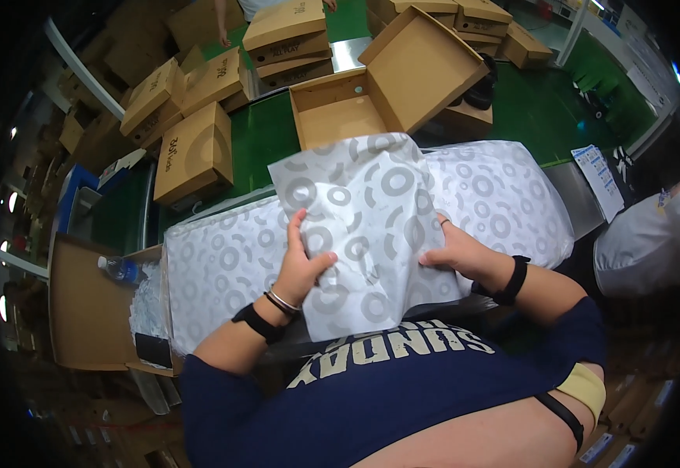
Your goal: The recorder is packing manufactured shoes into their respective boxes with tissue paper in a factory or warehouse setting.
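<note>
Two hands (301, 269) (453, 253) hold one sheet (371, 226).

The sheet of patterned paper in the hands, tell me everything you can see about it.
The sheet of tissue paper is thin and white, printed with grey rings and broken circles. It is lifted off a stack of matching sheets and held up, slightly creased, its top edge reaching the open cardboard box behind. The left hand pinches its left edge, thumb on the front; the right hand grips its right edge.

Both hands grip a sheet of ring-patterned tissue paper (367, 234) above a stack of the same paper (504, 203): left hand (302, 265) and right hand (457, 253) at its edges. An open cardboard box (387, 86) sits beyond.
</note>
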A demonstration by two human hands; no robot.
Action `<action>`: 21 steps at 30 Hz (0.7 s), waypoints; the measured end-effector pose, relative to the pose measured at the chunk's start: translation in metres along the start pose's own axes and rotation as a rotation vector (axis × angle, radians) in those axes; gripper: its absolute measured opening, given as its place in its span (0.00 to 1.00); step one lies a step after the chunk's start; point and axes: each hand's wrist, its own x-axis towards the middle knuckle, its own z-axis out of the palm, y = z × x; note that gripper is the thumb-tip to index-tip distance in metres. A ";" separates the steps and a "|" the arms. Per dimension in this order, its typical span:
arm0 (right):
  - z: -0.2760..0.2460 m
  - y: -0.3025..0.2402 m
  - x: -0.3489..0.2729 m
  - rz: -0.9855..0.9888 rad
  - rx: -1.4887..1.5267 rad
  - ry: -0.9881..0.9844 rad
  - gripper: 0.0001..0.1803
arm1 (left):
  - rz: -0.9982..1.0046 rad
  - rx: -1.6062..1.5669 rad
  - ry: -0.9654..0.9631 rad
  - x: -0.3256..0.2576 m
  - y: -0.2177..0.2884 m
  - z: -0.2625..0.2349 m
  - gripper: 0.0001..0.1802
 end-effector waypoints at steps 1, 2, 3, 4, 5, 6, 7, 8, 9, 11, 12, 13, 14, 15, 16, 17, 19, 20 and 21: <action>0.004 -0.008 0.001 -0.011 0.074 0.031 0.44 | 0.103 0.034 -0.003 0.009 0.004 -0.005 0.44; 0.007 -0.023 0.001 -0.011 0.070 0.039 0.44 | 0.091 0.000 -0.026 0.018 0.015 -0.012 0.44; 0.009 -0.042 0.004 -0.092 0.129 0.015 0.39 | 0.078 -0.032 -0.036 0.025 0.036 -0.019 0.44; 0.009 -0.065 0.004 -0.176 0.187 0.002 0.35 | -0.025 -0.025 -0.073 0.037 0.071 -0.022 0.42; 0.003 -0.089 0.008 -0.158 0.206 -0.006 0.30 | -0.130 -0.018 -0.114 0.053 0.105 -0.024 0.41; -0.003 -0.117 0.009 -0.148 0.222 -0.012 0.24 | -0.039 -0.028 -0.070 0.071 0.124 -0.024 0.34; -0.004 -0.146 0.014 -0.131 0.249 -0.024 0.21 | -0.182 -0.432 -0.329 0.082 0.150 -0.033 0.24; -0.006 -0.171 0.018 -0.119 0.269 -0.026 0.18 | -0.035 -0.301 -0.401 0.089 0.170 -0.037 0.17; -0.007 -0.188 0.027 -0.143 0.284 -0.046 0.18 | 0.011 -0.250 -0.430 0.097 0.183 -0.049 0.17; -0.017 -0.212 0.035 -0.249 0.244 -0.047 0.18 | 0.075 -0.192 -0.480 0.115 0.203 -0.051 0.17; -0.022 -0.218 0.043 -0.320 0.190 -0.044 0.18 | 0.025 -0.114 -0.311 0.121 0.208 -0.049 0.19; -0.032 -0.222 0.051 -0.260 0.218 -0.120 0.18 | -0.028 -0.033 -0.146 0.127 0.213 -0.045 0.20; -0.038 -0.219 0.057 -0.274 0.214 -0.115 0.18 | -0.017 -0.027 -0.154 0.132 0.214 -0.045 0.20; -0.038 -0.219 0.065 -0.258 0.225 -0.097 0.18 | -0.061 -0.059 -0.139 0.136 0.210 -0.050 0.21; -0.037 -0.219 0.068 -0.242 0.238 -0.069 0.17 | -0.107 -0.090 -0.134 0.141 0.206 -0.051 0.22; -0.035 -0.217 0.070 -0.249 0.250 -0.017 0.17 | -0.166 -0.176 -0.091 0.146 0.200 -0.052 0.23; -0.037 -0.212 0.082 -0.242 0.288 -0.044 0.17 | -0.091 -0.285 -0.118 0.160 0.180 -0.065 0.22; -0.040 -0.208 0.094 -0.242 0.301 -0.048 0.17 | -0.085 -0.299 -0.106 0.167 0.173 -0.067 0.22; -0.041 -0.203 0.104 -0.236 0.286 -0.017 0.17 | -0.090 -0.298 -0.113 0.174 0.166 -0.065 0.22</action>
